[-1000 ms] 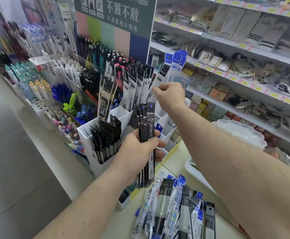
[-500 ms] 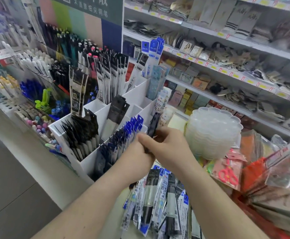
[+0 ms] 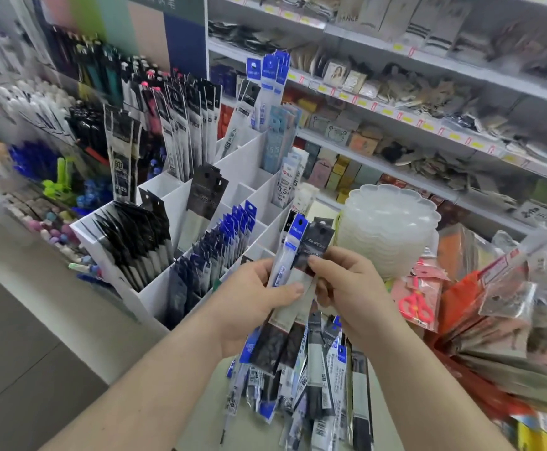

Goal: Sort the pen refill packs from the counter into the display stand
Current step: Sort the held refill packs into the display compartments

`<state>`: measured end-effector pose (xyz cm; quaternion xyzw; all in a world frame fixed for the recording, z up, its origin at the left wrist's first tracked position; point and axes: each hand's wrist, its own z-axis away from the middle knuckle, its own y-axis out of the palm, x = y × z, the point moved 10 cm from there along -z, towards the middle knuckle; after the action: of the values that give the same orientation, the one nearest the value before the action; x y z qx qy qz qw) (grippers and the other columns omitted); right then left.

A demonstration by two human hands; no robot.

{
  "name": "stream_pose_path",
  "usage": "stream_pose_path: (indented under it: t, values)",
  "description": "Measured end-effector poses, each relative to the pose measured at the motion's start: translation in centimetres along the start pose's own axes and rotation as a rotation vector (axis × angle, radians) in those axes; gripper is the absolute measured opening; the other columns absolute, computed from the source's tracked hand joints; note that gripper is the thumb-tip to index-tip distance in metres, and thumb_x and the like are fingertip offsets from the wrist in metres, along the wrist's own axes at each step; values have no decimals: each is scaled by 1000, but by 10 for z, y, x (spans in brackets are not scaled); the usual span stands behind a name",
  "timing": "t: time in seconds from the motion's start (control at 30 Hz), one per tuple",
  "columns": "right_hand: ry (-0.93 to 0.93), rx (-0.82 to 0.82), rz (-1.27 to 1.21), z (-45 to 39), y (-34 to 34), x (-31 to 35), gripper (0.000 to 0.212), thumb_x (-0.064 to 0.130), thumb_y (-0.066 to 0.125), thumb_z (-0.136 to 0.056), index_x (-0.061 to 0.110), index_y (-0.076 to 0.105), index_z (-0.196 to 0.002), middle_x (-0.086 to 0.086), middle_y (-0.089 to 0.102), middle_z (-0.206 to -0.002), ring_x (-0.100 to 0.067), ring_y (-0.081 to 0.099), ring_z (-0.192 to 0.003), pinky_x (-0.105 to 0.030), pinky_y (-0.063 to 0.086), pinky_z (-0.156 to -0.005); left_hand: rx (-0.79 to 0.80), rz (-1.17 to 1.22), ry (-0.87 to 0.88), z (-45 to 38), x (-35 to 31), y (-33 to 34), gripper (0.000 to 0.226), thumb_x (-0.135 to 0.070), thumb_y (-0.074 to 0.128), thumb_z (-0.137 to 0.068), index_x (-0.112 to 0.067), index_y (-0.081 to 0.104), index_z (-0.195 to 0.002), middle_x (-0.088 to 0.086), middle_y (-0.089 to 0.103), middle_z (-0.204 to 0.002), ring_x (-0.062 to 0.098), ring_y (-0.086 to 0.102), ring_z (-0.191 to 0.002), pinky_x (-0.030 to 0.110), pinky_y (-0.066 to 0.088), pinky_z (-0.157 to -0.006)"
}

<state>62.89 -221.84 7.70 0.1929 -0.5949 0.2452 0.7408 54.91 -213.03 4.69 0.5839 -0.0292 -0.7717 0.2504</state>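
My left hand (image 3: 255, 301) grips a small bunch of pen refill packs upright in front of me, a blue-topped pack (image 3: 290, 249) showing on the left. My right hand (image 3: 347, 288) pinches a black-topped pack (image 3: 316, 247) at the front of that bunch. More refill packs (image 3: 314, 382) lie in a loose heap on the counter below both hands. The white display stand (image 3: 155, 288) stands just to the left, its compartments holding black and blue packs upright.
A stack of clear scalloped plastic trays (image 3: 386, 229) stands right behind my hands. Packaged goods, including red scissors (image 3: 417, 307), crowd the counter's right side. Store shelves (image 3: 396, 112) run behind. A pen rack (image 3: 70, 125) fills the far left.
My right hand came back from the tall packs at the stand's rear to the bunch in my left hand and now pinches a black-topped pack. The view shifted right.
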Motion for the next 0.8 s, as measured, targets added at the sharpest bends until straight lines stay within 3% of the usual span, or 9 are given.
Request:
stream_pose_path:
  t: [0.1, 0.2, 0.3, 0.5, 0.63, 0.8]
  values:
    - [-45, -1, 95, 6, 5, 3, 3, 11, 72, -88, 13, 74, -86, 2, 66, -59, -8, 53, -52, -25, 46, -50, -16, -90, 30, 1, -1, -1, 14, 3, 68, -87, -8, 69, -95, 8, 75, -86, 23, 70, -82, 36, 59, -78]
    - [-65, -6, 120, 8, 5, 0, 8, 10, 76, -85, 16, 76, -91, -8, 77, -85, -20, 69, -76, -43, 59, -73, -26, -95, 41, 0, 1, -1, 20, 5, 71, -83, -6, 69, -100, 9, 74, -89, 25, 71, -87, 40, 58, -85]
    - [-29, 28, 2, 8, 4, -4, 9, 7, 70, -89, 8, 73, -98, -10, 77, -94, -24, 72, -85, -35, 60, -72, 6, -3, 22, 1, 4, 3, 34, -5, 74, -75, -1, 67, -109, 14, 74, -95, 27, 72, -90, 35, 59, -79]
    - [-18, 54, -41, 7, 1, -4, 13, 2, 61, -94, 10, 72, -91, -5, 77, -88, -19, 72, -78, -30, 57, -64, -7, 124, -33, 4, 8, 0, 15, -2, 59, -92, -3, 67, -104, 19, 74, -98, 29, 73, -87, 41, 61, -79]
    - [42, 22, -129, 6, -2, -12, 13, 7, 58, -97, 4, 70, -102, -14, 76, -99, -30, 73, -88, -47, 60, -79, -123, 25, -3, 4, 9, -12, 22, 0, 64, -91, 2, 64, -112, 21, 74, -103, 34, 72, -95, 51, 58, -87]
    - [-3, 2, -59, 9, -3, -12, 9, 9, 63, -95, 5, 71, -97, -11, 76, -91, -27, 73, -81, -46, 61, -74, -191, -44, 50, 4, 7, -15, 23, 0, 71, -85, -2, 67, -107, 17, 75, -99, 32, 73, -94, 46, 58, -88]
